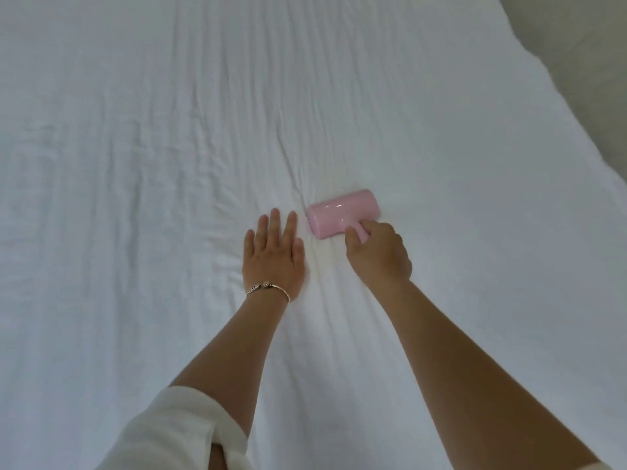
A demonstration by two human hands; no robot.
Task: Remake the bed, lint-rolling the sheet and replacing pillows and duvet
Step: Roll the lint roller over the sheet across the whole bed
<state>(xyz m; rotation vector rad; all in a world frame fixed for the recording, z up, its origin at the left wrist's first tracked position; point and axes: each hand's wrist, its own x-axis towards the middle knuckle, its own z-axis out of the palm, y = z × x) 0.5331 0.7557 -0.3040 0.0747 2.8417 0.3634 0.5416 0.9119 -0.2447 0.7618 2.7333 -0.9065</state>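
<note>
A white, creased sheet (169, 147) covers the bed and fills almost the whole view. A pink lint roller (341, 212) lies on the sheet near the middle, its drum pointing up and to the right. My right hand (378, 254) grips the roller's short handle from below. My left hand (273, 254) rests flat on the sheet just left of the roller, fingers straight, with a silver bracelet on its wrist. No pillows or duvet are in view.
The bed's right edge (576, 106) runs diagonally from the top to the right side, with a grey surface (600, 62) beyond it. Long wrinkles run along the sheet above and below my hands.
</note>
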